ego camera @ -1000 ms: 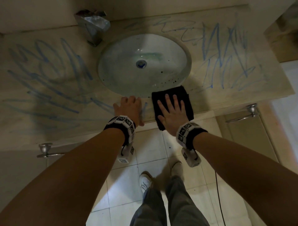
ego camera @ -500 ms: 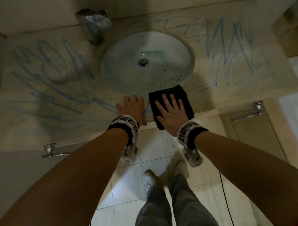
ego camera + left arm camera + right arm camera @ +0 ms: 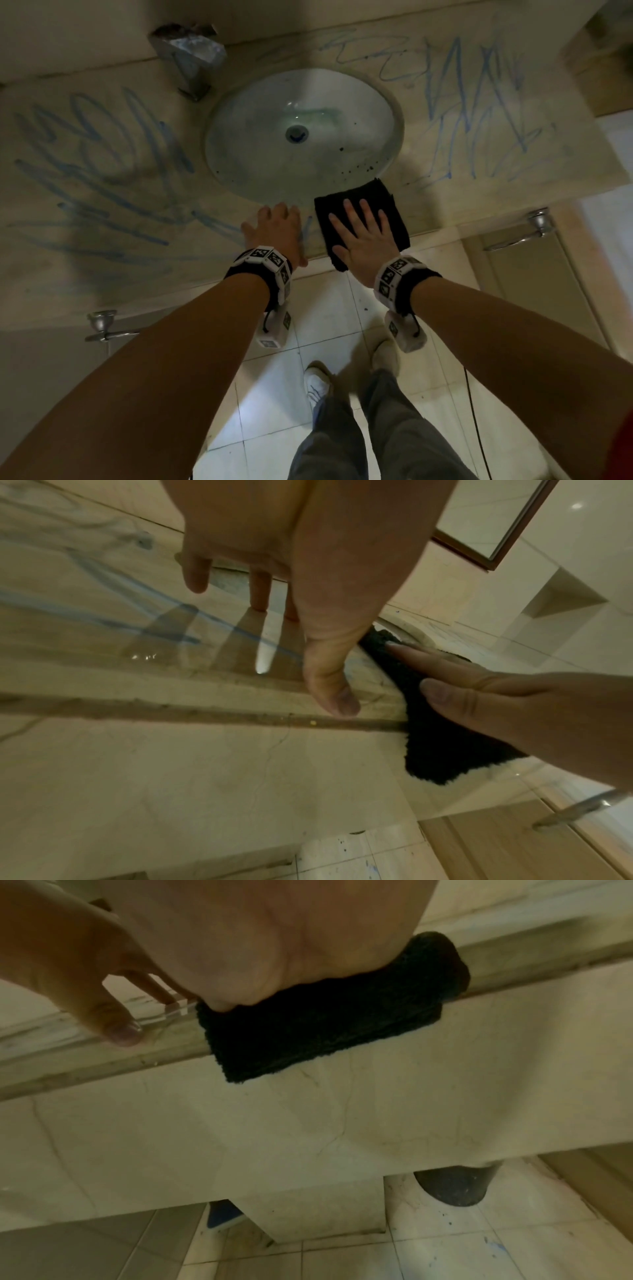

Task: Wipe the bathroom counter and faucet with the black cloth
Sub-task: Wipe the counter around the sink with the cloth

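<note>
Wiping the near tabletop edge, blue scribbles and faucet untouched.

Head view: right hand (image 3: 364, 236) lies flat, fingers straight, pressing the black cloth (image 3: 387, 202) on the tabletop (image 3: 102, 246) just near of the sink (image 3: 301, 137); left hand (image 3: 274, 229) rests open beside it.
Left wrist view: the cloth's near end overhangs the edge.
Right wrist view: the same.
Next, probably sweep sideways across the marks, then reach the faucet (image 3: 190, 56).
</note>
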Tool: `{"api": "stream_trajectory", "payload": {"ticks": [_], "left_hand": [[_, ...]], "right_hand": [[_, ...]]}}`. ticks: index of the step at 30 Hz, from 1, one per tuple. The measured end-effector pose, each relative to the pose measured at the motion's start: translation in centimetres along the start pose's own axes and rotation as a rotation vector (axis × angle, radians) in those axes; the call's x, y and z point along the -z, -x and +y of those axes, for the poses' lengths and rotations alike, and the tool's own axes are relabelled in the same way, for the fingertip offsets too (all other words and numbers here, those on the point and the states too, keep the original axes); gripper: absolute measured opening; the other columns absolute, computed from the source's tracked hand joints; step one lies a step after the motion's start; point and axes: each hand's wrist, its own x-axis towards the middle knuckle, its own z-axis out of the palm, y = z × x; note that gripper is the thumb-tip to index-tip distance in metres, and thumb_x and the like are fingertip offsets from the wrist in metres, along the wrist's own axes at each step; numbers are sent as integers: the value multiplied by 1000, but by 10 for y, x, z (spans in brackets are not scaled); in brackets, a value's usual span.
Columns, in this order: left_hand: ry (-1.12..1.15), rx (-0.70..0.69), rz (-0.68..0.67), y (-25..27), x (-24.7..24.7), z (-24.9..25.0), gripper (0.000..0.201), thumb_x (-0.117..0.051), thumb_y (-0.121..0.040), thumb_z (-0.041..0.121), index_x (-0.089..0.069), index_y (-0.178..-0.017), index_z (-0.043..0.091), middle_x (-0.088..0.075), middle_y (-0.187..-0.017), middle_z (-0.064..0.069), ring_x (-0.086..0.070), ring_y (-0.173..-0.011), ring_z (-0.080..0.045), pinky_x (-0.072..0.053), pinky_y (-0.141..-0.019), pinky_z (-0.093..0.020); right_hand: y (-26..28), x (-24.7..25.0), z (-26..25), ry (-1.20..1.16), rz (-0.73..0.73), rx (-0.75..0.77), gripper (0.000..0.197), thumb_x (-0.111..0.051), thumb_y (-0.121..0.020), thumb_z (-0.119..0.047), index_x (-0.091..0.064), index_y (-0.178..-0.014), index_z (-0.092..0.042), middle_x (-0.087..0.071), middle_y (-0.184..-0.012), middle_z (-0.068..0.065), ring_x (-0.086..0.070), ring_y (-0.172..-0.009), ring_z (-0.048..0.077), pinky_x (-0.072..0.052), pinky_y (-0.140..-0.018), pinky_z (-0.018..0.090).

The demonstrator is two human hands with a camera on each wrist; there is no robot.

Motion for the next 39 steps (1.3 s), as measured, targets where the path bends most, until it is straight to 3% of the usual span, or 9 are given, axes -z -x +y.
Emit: {"api": "stream_trajectory", "payload": {"ticks": [10, 17, 25, 28, 30, 34, 39], "left_hand": [[11, 41, -27, 0, 5, 5, 113, -86, -61, 49, -19, -149, 25, -19, -155, 0, -16, -143, -31, -23, -106, -66], [-11, 115, -52, 5, 8, 14, 113, -84, -66, 47, -12, -152, 28, -10, -160, 3, -10, -145, -30, -13, -109, -71], [-81, 215, -120, 7, 22, 31, 114, -84, -65, 48, -12, -152, 29, -8, -161, 5, -6, -146, -31, -9, -108, -72], [-62, 261, -150, 0, 26, 58, 114, -81, -65, 54, -14, -152, 25, -7, -161, 3, -2, -147, -32, -5, -108, -74], [-13, 216, -128, -3, 25, 85, 112, -78, -67, 57, -11, -152, 27, -5, -161, 3, -2, -147, -30, -5, -109, -72], [28, 109, -62, -11, 22, 135, 106, -73, -72, 59, -11, -152, 26, -8, -161, 3, -10, -147, -27, -13, -110, -70], [49, 143, -45, -19, 27, 152, 95, -78, -70, 52, -25, -146, 28, -27, -152, 1, -27, -138, -29, -24, -105, -67]], "right_hand": [[-40, 21, -1, -32, -55, 19, 61, -11, -101, -57, 14, -154, -38, 24, -162, -3, 24, -148, 26, 13, -119, 53], [-47, 27, 9, -8, -61, 129, 63, -15, -101, -57, 11, -155, -37, 20, -164, -2, 19, -150, 27, 12, -119, 53], [-22, 27, 70, 28, -119, 245, 64, -19, -101, -58, 12, -154, -40, 27, -161, -4, 25, -148, 24, 13, -119, 50], [-20, 28, 99, 31, -107, 247, 63, -18, -102, -58, 12, -154, -39, 27, -161, -4, 25, -148, 24, 13, -119, 50], [-19, 27, 120, 20, -91, 228, 63, -16, -102, -57, 12, -155, -39, 27, -161, -5, 25, -148, 23, 13, -119, 50], [-19, 26, 163, 4, -87, 154, 62, -12, -101, -58, 13, -155, -38, 30, -160, -6, 26, -147, 22, 12, -119, 50], [-14, 27, 225, -22, -80, 35, 62, -11, -101, -60, 15, -154, -39, 31, -159, -6, 26, -148, 23, 12, -119, 51]]}}
